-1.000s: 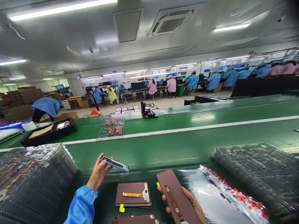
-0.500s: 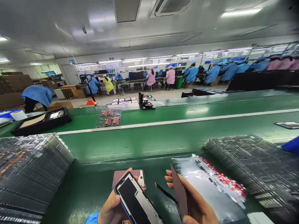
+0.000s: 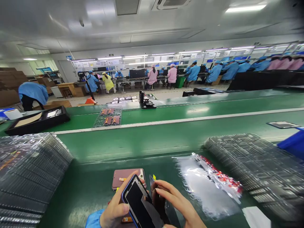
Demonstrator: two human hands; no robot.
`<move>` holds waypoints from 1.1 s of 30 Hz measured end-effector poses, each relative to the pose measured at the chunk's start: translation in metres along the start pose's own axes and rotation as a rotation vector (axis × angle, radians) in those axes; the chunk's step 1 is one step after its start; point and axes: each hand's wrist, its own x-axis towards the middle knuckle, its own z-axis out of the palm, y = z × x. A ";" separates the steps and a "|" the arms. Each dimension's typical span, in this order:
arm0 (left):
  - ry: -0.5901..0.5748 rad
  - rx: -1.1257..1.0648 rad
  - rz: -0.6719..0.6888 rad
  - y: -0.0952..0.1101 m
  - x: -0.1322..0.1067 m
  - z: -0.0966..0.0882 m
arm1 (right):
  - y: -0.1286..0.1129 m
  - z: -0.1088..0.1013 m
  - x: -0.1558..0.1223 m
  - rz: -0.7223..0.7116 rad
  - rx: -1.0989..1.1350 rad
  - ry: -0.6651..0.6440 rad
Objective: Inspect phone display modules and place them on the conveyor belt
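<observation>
Drawn closer together now, the left hand grips a black-framed phone screen by its edges, and the right hand curls its fingers around a dark display panel, safely clear of its face.

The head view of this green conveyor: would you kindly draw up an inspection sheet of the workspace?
Surface: green conveyor belt.
Job's things: left hand holds a black-faced display panel; right hand holds a dark panel; a mauve-backed panel lies on the belt.
Clutter: stacked clear plastic trays on both sides; plastic bag with red print.
Hands: both bare, each gripping a panel.
Cables: nothing seen.
Surroundings: co-workers in blue and pink coats at benches; cartons at left.
</observation>
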 end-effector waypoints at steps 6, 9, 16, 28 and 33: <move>-0.189 0.121 0.048 0.003 0.006 0.001 | 0.003 0.005 0.000 -0.029 -0.018 -0.040; -0.216 0.132 0.052 0.005 0.007 0.006 | 0.005 0.007 0.000 -0.038 -0.041 -0.023; -0.160 0.158 0.057 0.008 0.006 0.007 | 0.009 0.004 -0.004 -0.031 -0.063 -0.010; -0.196 0.074 0.085 -0.004 0.010 0.010 | 0.027 0.019 -0.011 -0.102 -0.210 -0.018; -0.151 0.082 0.085 -0.010 0.011 0.012 | 0.033 0.034 -0.019 -0.101 -0.298 -0.042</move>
